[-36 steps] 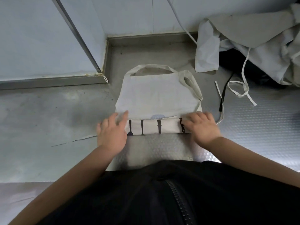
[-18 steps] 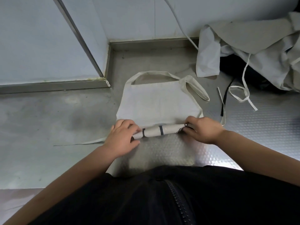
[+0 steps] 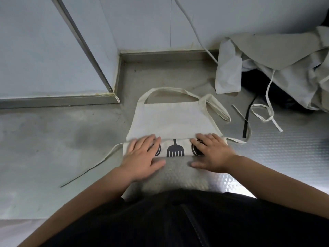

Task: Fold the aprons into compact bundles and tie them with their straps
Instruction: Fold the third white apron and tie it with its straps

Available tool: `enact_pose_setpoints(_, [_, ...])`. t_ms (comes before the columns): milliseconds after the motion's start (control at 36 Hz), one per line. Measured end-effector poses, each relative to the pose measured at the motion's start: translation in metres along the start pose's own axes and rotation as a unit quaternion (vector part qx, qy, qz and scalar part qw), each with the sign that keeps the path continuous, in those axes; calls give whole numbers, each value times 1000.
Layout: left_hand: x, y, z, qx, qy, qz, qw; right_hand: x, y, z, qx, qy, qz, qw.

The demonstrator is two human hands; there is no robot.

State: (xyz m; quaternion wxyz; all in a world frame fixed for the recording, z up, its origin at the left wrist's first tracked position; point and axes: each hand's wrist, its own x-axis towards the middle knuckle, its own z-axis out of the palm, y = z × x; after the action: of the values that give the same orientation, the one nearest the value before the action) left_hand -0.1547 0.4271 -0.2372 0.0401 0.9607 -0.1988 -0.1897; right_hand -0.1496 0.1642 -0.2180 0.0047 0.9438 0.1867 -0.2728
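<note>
Left hand and right hand are laid flat, fingers straight, set apart on the near folded band of the apron. The fold is judged to be pressed down so that it holds. The apron is spread mid-worktop: cream cloth, black utensil print, neck loop at far edge, waist straps trailed left and right, untied.

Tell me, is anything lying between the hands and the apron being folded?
Nothing visible does. The left hand and right hand both lie flat directly on the apron, at its folded near edge.
</note>
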Motion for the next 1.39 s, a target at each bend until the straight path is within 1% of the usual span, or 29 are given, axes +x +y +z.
enact_pose_setpoints(28, [-3,0,3,-5,-13,6,1000,-3,0,4,2,2,0,1000])
enact_pose_setpoints(83, [-6,-1,5,-6,-13,9,1000,-7,-1,9,24,25,-2,999])
enact_pose_setpoints(167, [-11,-3,0,-28,26,-11,999,-12,-5,9,23,60,-18,998])
enact_pose_setpoints(222, [-12,-5,-2,-36,62,7,997,-15,-5,5,30,73,-33,996])
enact_pose_setpoints(278, [-12,-8,-5,-51,58,29,997,-16,-2,2,58,90,-32,994])
enact_pose_setpoints(333, [-13,-9,-11,-62,36,42,997,-15,3,0,85,81,-19,993])
enact_pose_setpoints(389, [-12,-10,-17,-91,50,37,994,-14,5,-1,98,62,4,993])
enact_pose_setpoints(444, [-9,-14,-20,-83,58,35,994,-12,6,-2,79,59,22,995])
enact_pose_setpoints(528, [-2,-16,-24,-28,46,37,998,-6,4,-5,25,72,42,996])
enact_pose_setpoints(556, [2,-17,-24,-13,52,34,998,-4,3,-6,5,78,52,996])
enact_pose_setpoints(611, [8,-17,-22,8,74,19,997,0,2,-6,-32,96,70,992])
enact_pose_setpoints(667, [16,-16,-17,18,99,-25,995,4,-2,-4,-70,108,77,989])
enact_pose_setpoints(722, [20,-11,-14,15,136,-38,990,6,-10,-2,-94,109,64,988])
enact_pose_setpoints(806, [19,-6,-1,25,172,6,985,6,-19,-1,-97,116,52,987])
enact_pose_setpoints(861, [13,-3,2,14,179,31,983,8,-16,7,-61,107,52,991])
enact_pose_setpoints(917, [11,-4,6,-2,168,48,985,4,-12,11,-10,120,37,992])
enact_pose_setpoints(944, [9,-5,6,-3,143,56,988,1,-9,11,19,136,37,990])
enact_pose_setpoints(1000, [4,-7,11,30,65,79,994,-4,-6,12,24,115,38,992])
enact_pose_setpoints(1028, [2,-9,13,40,40,85,995,-6,-5,12,9,84,33,996])
enact_pose_setpoints(1056, [1,-11,14,49,25,86,995,-8,-6,10,4,73,32,997])
enact_pose_setpoints(1083, [1,-12,14,54,26,86,995,-9,-7,11,-2,70,34,997])
enact_pose_setpoints(1139, [4,-13,9,25,45,73,996,-8,-6,11,21,87,25,996])
enact_pose_setpoints(1194, [10,-15,-4,-28,53,65,996,-7,-3,11,33,138,22,990])
enact_pose_setpoints(1250, [20,-20,-13,-47,44,100,993,-9,-2,0,19,126,2,992])
enact_pose_setpoints(1306, [26,-26,-26,-73,31,114,990,-10,3,-9,28,100,14,994])
enact_pose_setpoints(1389, [38,-30,-37,-110,10,40,993,-2,9,-16,102,48,65,992])
